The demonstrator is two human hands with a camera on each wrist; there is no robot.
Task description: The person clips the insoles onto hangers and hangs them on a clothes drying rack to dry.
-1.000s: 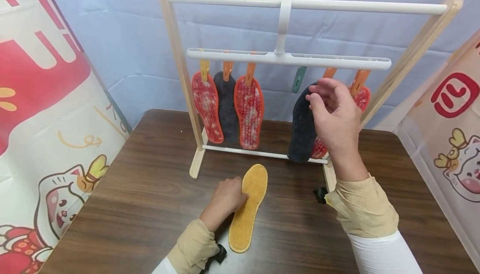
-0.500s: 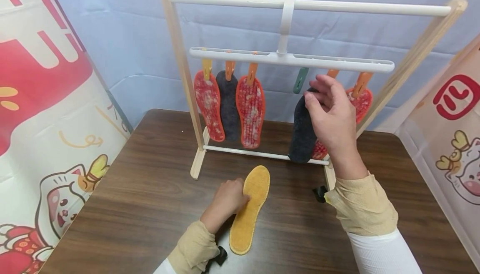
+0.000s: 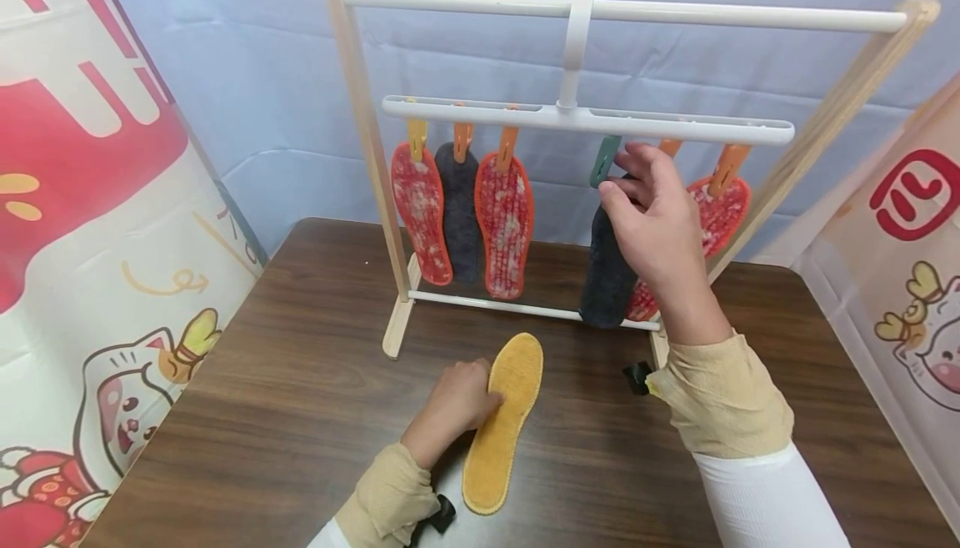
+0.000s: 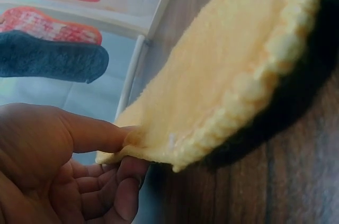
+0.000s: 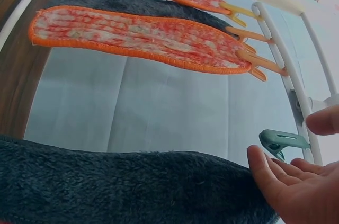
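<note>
My left hand [image 3: 457, 398] pinches one side of a yellow fleecy insole [image 3: 506, 427], low over the table. In the left wrist view the thumb lies on top of its edge and the fingers sit beneath; its underside looks dark. My right hand [image 3: 660, 218] is raised at the hanger beside a green clothespin [image 3: 604, 163] that holds nothing. In the right wrist view, thumb and fingertips [image 5: 257, 160] are spread apart near this green clothespin. Behind the right hand hangs a dark grey insole [image 3: 604, 277], its top hidden in the head view.
A white hanger [image 3: 675, 126] hangs from the bar of a wood-and-white rack [image 3: 367, 114]. Orange and yellow clothespins hold red patterned insoles [image 3: 504, 223] and another dark insole [image 3: 463, 223] at left. One more red insole [image 3: 720, 202] hangs at right. The brown table [image 3: 315, 381] lies below.
My right hand has moved left and slightly up, from the dark insole's top to the green clothespin. The left hand keeps its pinch on the yellow insole, barely shifting.
</note>
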